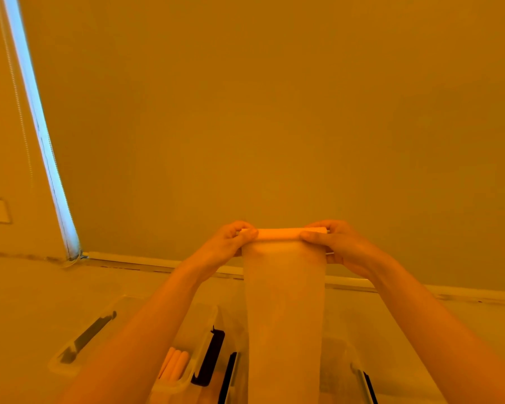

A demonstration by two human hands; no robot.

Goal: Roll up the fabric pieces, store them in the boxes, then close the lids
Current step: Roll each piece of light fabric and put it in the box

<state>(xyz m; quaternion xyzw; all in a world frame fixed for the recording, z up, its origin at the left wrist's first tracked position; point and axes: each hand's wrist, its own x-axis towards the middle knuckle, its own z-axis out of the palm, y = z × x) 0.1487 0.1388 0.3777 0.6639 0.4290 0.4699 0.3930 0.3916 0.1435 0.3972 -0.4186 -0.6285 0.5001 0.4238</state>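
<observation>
Both hands pinch the fabric roll [280, 233] at its two ends: my left hand [231, 243] curls thumb and fingers round the left end, my right hand [337, 246] does the same on the right, so each grip is pressed together on the roll and neither is spread. I hold the roll level and raised in front of the wall [274, 112], well above the surface below, which I judge lets the unrolled length hang free and stay straight while it is wound; gripping at the ends leaves the middle of the roll clear for the fabric to wrap evenly. The fabric [285, 316] is a pale, thin strip, slightly translucent, dropping from the roll straight down between my forearms to the bottom edge of the view, where its lower end is cut off from sight. The wound part is a slim, tight cylinder, a little longer than the strip is wide. Rolling appears only begun, since most of the strip hangs loose. Below, a clear box [184, 371] lies open at lower left with several finished rolls [175, 364] lying side by side in it, placed, I judge, to receive this one next; a black latch [209, 357] stands at its right edge. Further left lies a clear lid [82, 342] with a dark handle. A second clear box [341, 368] sits at lower right, its contents too blurred to tell.
</observation>
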